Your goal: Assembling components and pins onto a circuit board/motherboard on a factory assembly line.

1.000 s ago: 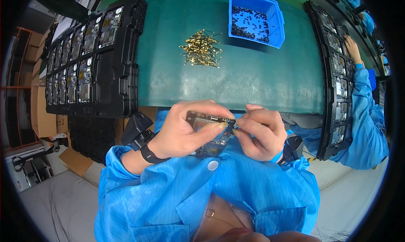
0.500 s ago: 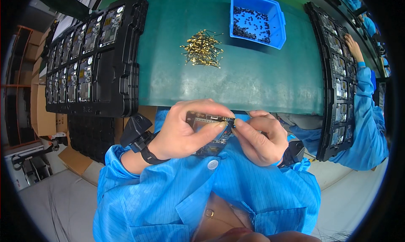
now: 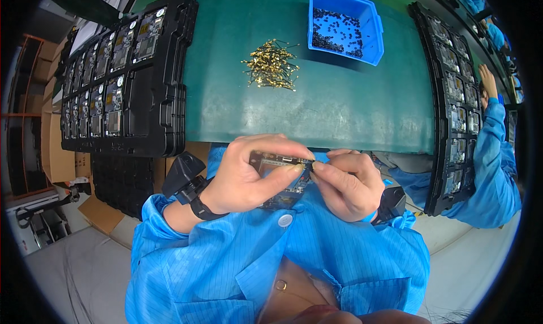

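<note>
My left hand (image 3: pixel 249 174) is closed around a dark circuit board (image 3: pixel 277 201), thumb across its face and index finger along its far edge. The board is held just off the near edge of the green mat, in front of my chest. At the board's far right corner, the thumb and fingers of my right hand (image 3: pixel 353 185) are pinched together next to my left fingertips. Whatever small piece lies in that pinch is hidden by the fingers. Farther off on the mat lies a pile of short gold-tipped black cables (image 3: pixel 271 65).
A blue bin (image 3: pixel 373 41) with many small black rings stands at the far right of the green mat (image 3: pixel 317 117). Stacked black trays (image 3: pixel 148 100) of circuit boards stand left; another black tray (image 3: pixel 444 137) is at the right, beside a co-worker's blue sleeve (image 3: pixel 492 171).
My right fingertips have shifted slightly at the board's corner, and the dark bit seen there shows less. The co-worker's hand has moved outward from the right tray.
</note>
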Demonstrator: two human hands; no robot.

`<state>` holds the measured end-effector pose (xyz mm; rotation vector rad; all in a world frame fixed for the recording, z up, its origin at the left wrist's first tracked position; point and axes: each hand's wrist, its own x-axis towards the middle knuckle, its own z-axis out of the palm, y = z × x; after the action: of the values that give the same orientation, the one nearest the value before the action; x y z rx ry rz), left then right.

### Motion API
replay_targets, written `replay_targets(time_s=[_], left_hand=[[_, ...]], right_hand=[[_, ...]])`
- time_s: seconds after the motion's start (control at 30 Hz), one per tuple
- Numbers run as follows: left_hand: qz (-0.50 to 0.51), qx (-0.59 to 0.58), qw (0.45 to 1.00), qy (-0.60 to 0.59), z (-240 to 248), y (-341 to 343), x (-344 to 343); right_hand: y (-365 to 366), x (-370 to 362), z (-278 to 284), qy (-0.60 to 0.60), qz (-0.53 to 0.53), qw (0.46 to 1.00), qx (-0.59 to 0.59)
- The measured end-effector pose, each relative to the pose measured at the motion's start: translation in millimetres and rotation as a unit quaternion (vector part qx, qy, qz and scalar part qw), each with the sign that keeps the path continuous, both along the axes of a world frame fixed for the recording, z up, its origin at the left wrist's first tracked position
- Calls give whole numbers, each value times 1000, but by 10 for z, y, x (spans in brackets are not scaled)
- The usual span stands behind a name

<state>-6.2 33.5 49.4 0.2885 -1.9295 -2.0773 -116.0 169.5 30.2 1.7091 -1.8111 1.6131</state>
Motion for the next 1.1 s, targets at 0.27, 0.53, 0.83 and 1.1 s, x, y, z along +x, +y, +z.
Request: replay_targets(time_s=[0.27, 0.53, 0.83, 1.1], left_hand=[[-1, -17, 1000, -9, -7, 3, 0], [-7, -13, 1000, -5, -17, 6, 2], [-32, -12, 999, -16, -19, 7, 41], [-45, 9, 999, -18, 4, 13, 32]], right_hand=[[15, 4, -32, -18, 6, 1000, 7], [20, 0, -65, -35, 22, 999, 0], [52, -69, -41, 31, 58, 998, 0], [-20, -235, 49, -69, 97, 993, 21]])
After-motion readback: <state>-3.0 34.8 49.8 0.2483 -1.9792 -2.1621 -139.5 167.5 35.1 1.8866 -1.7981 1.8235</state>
